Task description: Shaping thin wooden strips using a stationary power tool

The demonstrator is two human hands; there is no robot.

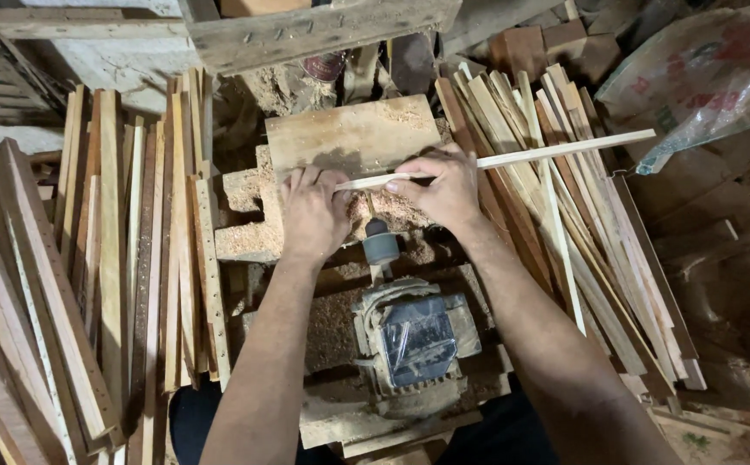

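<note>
1. The strip lies across the block, running from under both hands out to the right (its far end over the stack).
2. Right hand grips the strip near its left end.
3. Left hand presses fingers-down on the strip's tip, above the motor.

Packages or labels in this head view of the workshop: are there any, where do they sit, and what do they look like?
Plastic sack: top right corner, behind the pile of wooden slats; crumpled, translucent greyish-white, with red and green printing.
Clear plastic sheet: taped over the top of the electric motor, bottom centre; shiny, wrinkled, over a dark panel.
No signs or screens are in view.
</note>
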